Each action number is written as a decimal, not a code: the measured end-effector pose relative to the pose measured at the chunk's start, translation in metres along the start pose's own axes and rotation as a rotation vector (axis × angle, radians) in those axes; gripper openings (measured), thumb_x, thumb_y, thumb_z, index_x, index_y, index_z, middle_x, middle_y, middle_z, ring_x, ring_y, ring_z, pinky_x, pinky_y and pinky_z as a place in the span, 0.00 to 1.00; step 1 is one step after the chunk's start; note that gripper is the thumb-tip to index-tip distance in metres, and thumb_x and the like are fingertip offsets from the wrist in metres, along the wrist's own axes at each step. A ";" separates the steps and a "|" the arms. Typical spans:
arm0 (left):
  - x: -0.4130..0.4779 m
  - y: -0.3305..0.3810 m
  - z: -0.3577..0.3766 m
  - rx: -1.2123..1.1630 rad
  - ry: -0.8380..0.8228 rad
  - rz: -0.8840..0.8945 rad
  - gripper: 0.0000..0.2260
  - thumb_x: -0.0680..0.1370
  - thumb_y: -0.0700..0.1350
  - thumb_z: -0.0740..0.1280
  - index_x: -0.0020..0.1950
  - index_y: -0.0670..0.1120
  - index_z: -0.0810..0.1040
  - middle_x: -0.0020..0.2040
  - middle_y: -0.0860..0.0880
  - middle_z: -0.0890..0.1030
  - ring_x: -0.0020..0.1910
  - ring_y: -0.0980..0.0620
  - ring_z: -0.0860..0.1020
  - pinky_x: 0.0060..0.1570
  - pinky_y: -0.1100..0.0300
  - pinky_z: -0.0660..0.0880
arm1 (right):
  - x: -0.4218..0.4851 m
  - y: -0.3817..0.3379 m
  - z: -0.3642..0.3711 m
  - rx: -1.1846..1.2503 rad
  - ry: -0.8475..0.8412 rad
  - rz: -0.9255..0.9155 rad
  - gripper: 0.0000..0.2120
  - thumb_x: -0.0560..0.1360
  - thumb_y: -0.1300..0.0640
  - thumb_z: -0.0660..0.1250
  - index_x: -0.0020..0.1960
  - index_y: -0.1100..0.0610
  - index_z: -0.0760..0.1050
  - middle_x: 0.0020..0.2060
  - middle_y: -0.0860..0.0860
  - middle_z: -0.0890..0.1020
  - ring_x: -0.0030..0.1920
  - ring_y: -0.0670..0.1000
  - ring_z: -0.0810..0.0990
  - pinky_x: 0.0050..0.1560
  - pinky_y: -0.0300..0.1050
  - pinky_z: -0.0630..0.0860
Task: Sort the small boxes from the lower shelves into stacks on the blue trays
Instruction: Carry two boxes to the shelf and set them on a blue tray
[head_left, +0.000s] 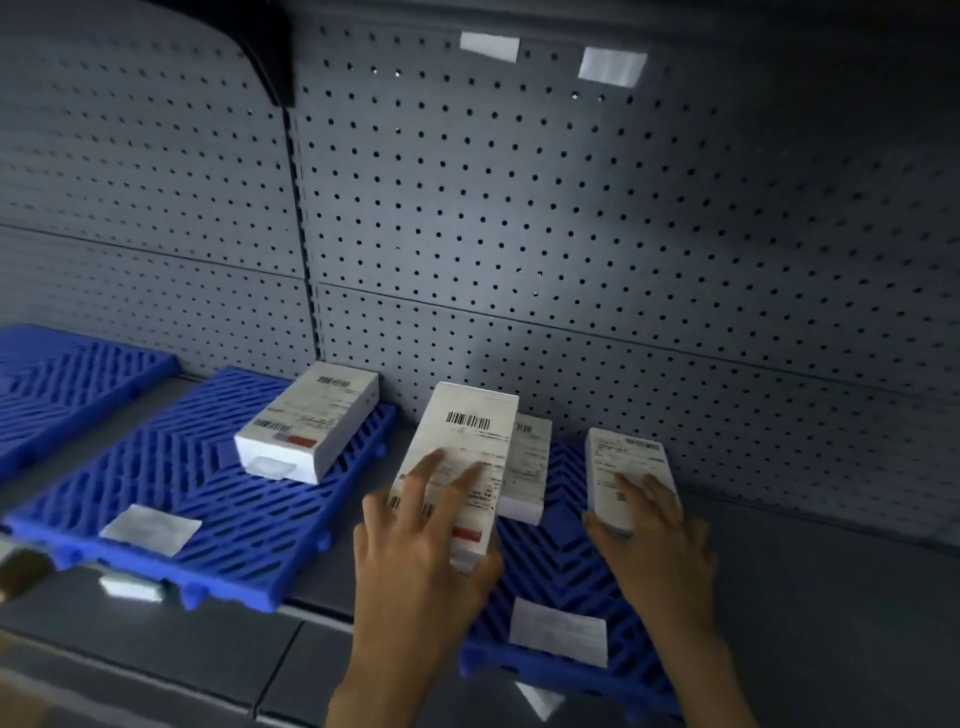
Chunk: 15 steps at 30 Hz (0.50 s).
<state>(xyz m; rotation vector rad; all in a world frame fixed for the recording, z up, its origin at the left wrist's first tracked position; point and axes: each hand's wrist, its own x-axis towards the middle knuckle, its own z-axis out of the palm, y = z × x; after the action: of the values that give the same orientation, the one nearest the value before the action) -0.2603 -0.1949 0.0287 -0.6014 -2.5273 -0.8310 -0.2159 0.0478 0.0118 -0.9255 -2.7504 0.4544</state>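
White barcode-labelled box (462, 452), print too blurred to read, sits gripped in my left hand (415, 561). My right hand (660, 540) grips a second box (618, 467), both over the slotted blue plastic tray (550, 577).

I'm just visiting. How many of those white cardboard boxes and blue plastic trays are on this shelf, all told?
Blue slotted plastic trays: 3 (left, middle, right)
White cardboard boxes: 4 (one on the middle tray, one in the left hand at, one behind it, one in the right hand at)
Total: 7
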 end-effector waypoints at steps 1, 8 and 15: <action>0.002 -0.002 0.000 -0.013 -0.003 0.009 0.31 0.71 0.61 0.70 0.74 0.62 0.70 0.76 0.57 0.67 0.61 0.44 0.69 0.52 0.45 0.75 | 0.000 -0.002 0.000 0.005 -0.005 0.012 0.35 0.75 0.28 0.59 0.79 0.37 0.58 0.81 0.41 0.54 0.74 0.63 0.59 0.70 0.66 0.65; 0.005 -0.012 -0.001 -0.050 -0.006 0.036 0.30 0.70 0.62 0.66 0.73 0.61 0.71 0.75 0.57 0.68 0.61 0.43 0.70 0.52 0.44 0.76 | -0.008 -0.003 -0.002 -0.011 -0.036 -0.001 0.43 0.69 0.19 0.50 0.80 0.32 0.43 0.82 0.43 0.41 0.81 0.58 0.42 0.76 0.70 0.48; 0.007 -0.018 -0.026 0.029 0.010 0.069 0.28 0.74 0.62 0.67 0.74 0.61 0.70 0.75 0.57 0.67 0.66 0.43 0.69 0.56 0.40 0.76 | -0.017 -0.017 -0.031 0.137 -0.020 -0.186 0.40 0.72 0.24 0.51 0.80 0.35 0.47 0.81 0.45 0.54 0.80 0.52 0.51 0.77 0.64 0.56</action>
<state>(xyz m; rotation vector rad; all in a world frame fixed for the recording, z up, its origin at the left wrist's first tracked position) -0.2688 -0.2221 0.0433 -0.6691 -2.4906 -0.7701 -0.2034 0.0313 0.0455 -0.6291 -2.7488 0.6110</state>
